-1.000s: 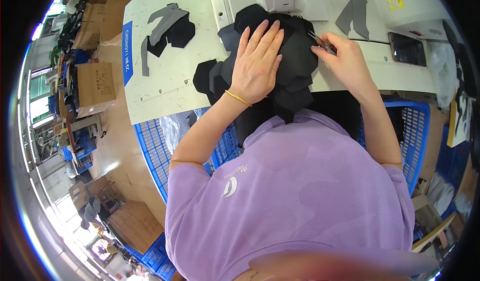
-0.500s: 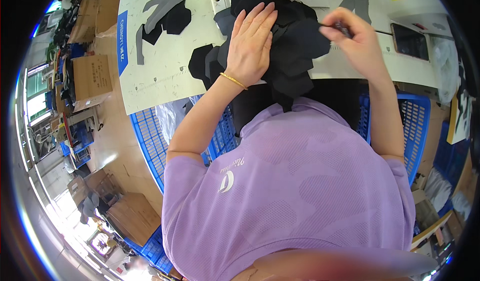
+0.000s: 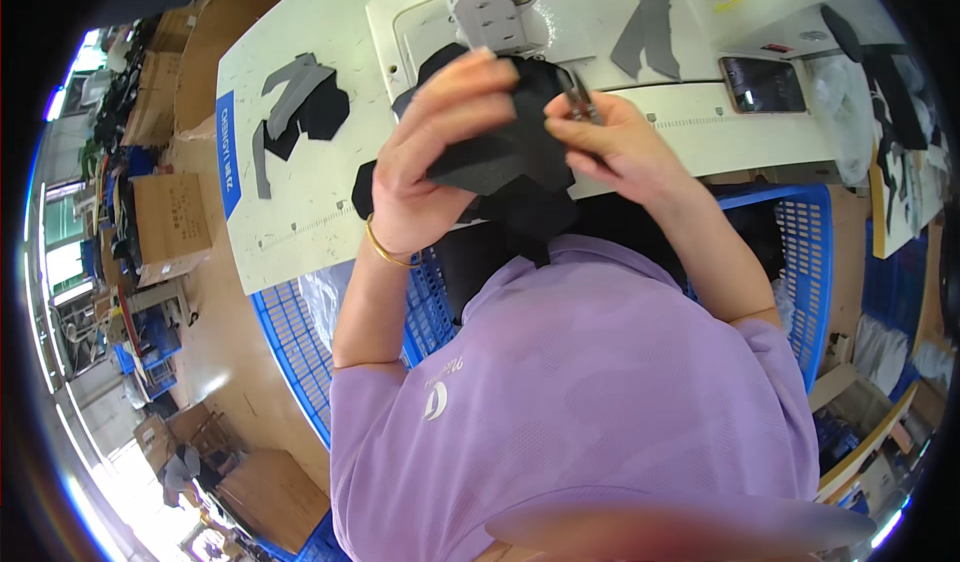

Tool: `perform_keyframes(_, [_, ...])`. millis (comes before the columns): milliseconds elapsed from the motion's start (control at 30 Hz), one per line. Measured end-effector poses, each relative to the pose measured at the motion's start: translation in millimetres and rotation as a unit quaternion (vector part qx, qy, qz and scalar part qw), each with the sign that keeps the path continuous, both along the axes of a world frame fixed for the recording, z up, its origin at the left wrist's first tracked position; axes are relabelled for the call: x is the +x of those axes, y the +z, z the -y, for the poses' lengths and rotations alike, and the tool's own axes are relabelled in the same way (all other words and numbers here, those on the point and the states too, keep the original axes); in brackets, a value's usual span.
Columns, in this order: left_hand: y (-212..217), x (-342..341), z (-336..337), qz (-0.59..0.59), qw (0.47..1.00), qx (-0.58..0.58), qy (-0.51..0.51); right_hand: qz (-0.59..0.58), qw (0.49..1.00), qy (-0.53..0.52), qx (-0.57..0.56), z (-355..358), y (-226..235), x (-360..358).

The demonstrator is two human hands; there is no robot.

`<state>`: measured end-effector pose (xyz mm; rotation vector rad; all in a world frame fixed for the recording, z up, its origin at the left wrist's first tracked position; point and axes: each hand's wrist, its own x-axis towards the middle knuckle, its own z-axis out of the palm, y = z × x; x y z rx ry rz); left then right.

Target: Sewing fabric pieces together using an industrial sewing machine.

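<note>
Black fabric pieces (image 3: pixel 515 157) lie at the worktop's (image 3: pixel 310 202) near edge, probably for easy reach by the left hand (image 3: pixel 418 162), whose blurred grip I cannot tell, and the right hand (image 3: pixel 618 142), pinching metal snips (image 3: pixel 581 102), blades pointing far, likely for safety, the machine head (image 3: pixel 490 20) beyond.

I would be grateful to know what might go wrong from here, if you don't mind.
The metal snips in the right hand are close to the dark fabric pieces, so the blades might nick them. Some pieces overhang the near edge of the white table and could slip off.
</note>
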<state>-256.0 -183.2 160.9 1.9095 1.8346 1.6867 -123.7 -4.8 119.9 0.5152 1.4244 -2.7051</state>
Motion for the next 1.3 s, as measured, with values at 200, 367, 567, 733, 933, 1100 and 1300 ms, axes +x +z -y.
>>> perform_keyframes(200, [16.9, 7.2, 13.3, 0.350, 0.925, -0.146, -0.012, -0.134, 0.772, -0.165, 0.599, -71.4, -11.4, -30.9])
perform_keyframes(367, [12.9, 5.3, -0.2, 0.407, 0.894, -0.183, -0.041, -0.023, 0.537, -0.155, 0.829, -190.8, -31.3, -54.9])
perform_keyframes(567, [5.6, -3.0, 0.0, 0.209, 0.942, -0.263, -0.013, -0.044, 0.441, -0.106, 0.890, -181.6, -16.9, -55.3])
perform_keyframes(733, [4.3, -2.2, -2.5, 0.364, 0.911, -0.192, 0.012, -0.038, 0.444, -0.063, 0.893, -157.1, 27.8, -34.3])
perform_keyframes(933, [3.1, -8.3, -2.9, 0.297, 0.935, -0.163, 0.102, -0.016, 0.623, -0.012, 0.782, -138.6, 113.5, 9.3])
perform_keyframes(1100, [-1.5, -2.5, -21.1, 0.300, 0.935, -0.088, 0.169, -0.043, 0.933, 0.026, 0.357, -135.0, 121.1, 26.8])
perform_keyframes(1300, [-16.0, 27.1, -41.4, 0.220, 0.950, 0.002, 0.220, -0.101, 0.989, 0.012, 0.104, 9.5, 63.0, -14.8])
